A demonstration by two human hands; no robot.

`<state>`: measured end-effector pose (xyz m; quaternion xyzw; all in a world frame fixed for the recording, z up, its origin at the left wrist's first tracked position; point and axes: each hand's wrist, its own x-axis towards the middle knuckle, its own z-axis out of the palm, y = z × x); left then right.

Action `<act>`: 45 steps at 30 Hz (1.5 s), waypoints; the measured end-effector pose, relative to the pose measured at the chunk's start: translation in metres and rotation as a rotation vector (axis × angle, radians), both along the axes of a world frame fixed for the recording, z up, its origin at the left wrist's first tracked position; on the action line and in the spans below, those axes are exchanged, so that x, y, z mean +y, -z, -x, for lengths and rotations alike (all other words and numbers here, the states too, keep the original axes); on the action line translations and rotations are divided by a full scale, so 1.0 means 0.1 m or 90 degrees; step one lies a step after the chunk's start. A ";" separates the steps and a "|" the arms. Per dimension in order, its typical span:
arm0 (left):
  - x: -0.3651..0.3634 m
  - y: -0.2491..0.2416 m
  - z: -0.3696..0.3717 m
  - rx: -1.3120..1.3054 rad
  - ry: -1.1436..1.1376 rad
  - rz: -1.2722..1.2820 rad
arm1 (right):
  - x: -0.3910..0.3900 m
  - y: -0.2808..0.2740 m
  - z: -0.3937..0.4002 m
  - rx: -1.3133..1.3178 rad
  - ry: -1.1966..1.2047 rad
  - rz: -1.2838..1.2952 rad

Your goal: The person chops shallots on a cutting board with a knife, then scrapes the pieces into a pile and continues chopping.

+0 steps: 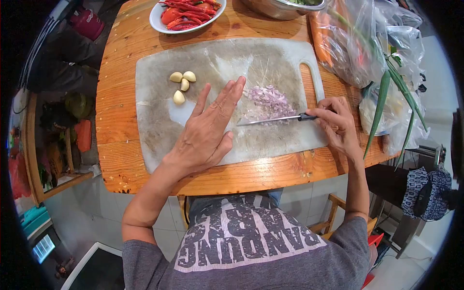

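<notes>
My right hand (337,123) grips the dark handle of a small kitchen knife (270,120). Its blade points left, lying along the near edge of a heap of chopped shallots (271,102). Over the middle of the worn white cutting board (159,140), my left hand (208,123) is stretched out flat with its fingers extended and holds nothing. Several peeled garlic cloves (179,98) lie on the board, beyond and to the left of that hand.
A white bowl of red chilies and tomatoes (186,18) stands at the table's far side, beside a metal bowl (285,8). Plastic bags with carrots (323,41) and green onion leaves (382,104) crowd the right side of the wooden table (121,164).
</notes>
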<state>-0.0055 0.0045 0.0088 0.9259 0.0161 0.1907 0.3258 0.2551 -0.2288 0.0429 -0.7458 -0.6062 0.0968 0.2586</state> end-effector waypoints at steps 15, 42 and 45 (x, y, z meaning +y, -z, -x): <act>-0.01 0.04 0.01 -0.026 -0.021 0.015 | -0.30 -0.12 0.05 0.080 0.022 0.045; 0.04 0.08 0.04 -0.107 -0.113 0.009 | -0.06 -0.09 0.41 -0.064 0.129 -0.068; 0.04 0.07 0.04 -0.093 -0.116 0.006 | -0.13 -0.18 0.46 -0.028 0.126 -0.060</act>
